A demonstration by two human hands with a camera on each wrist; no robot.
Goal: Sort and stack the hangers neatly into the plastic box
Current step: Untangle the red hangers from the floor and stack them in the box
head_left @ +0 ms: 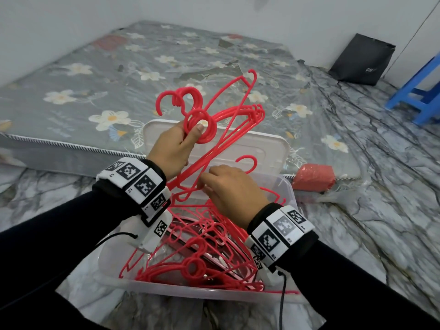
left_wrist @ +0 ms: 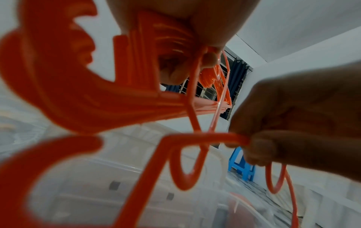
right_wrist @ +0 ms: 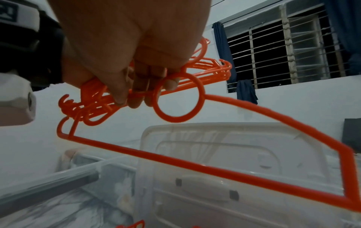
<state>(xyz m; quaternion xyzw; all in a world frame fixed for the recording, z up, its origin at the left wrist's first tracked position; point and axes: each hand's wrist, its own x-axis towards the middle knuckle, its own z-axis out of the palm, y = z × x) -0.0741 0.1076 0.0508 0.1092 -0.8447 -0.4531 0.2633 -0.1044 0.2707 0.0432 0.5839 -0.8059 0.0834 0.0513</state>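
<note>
My left hand (head_left: 190,132) is raised over the box and grips a bundle of red hangers (head_left: 226,113) by their rings, hooks pointing up and left. In the left wrist view its fingers (left_wrist: 209,61) curl round that bundle (left_wrist: 78,100). Lower and to the right, my right hand (head_left: 207,184) pinches a single red hanger (head_left: 247,163) near its neck. In the right wrist view this hanger (right_wrist: 195,166) hangs below the fingers (right_wrist: 136,95), ring beside them. The clear plastic box (head_left: 190,291) holds several loose red hangers (head_left: 197,265). Its white lid (head_left: 262,148) stands behind.
A mattress (head_left: 119,79) with a grey floral cover lies behind the box. A red wrapped bundle (head_left: 314,177) sits at its near corner. A black bag (head_left: 362,60) and a blue stool (head_left: 421,91) stand at the far right on the marbled floor (head_left: 381,210).
</note>
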